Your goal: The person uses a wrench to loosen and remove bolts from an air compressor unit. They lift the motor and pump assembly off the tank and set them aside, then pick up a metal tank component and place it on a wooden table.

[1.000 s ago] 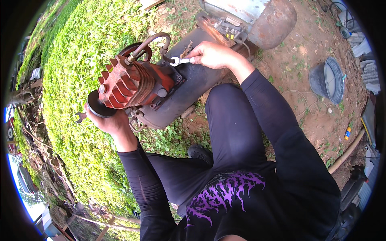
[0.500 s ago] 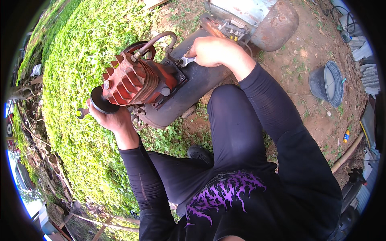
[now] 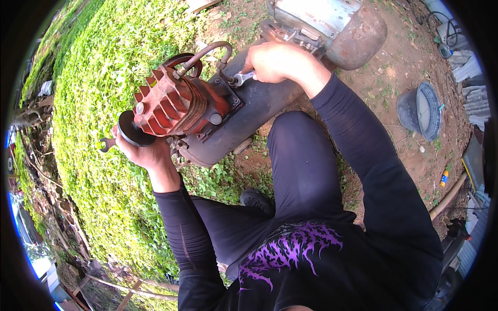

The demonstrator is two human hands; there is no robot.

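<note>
A red finned pump head (image 3: 174,103) sits on a dark grey tank (image 3: 249,114) lying on the ground. My left hand (image 3: 142,153) grips a wrench (image 3: 106,144) and rests against a black round cap (image 3: 132,129) at the pump's near end. My right hand (image 3: 277,62) is closed around a silver wrench (image 3: 243,79) whose jaw sits on a fitting where a curved copper pipe (image 3: 207,52) meets the pump base.
A rusty grey motor (image 3: 332,26) lies beyond the tank. Thick green ground cover (image 3: 88,78) spreads to the left. Bare dirt on the right holds a dark round basin (image 3: 423,111) and a small orange bottle (image 3: 444,178). My black-trousered knees fill the middle.
My right hand with the silver wrench has shifted slightly along the fitting. My left hand has stayed at the black cap. The view has tilted a little.
</note>
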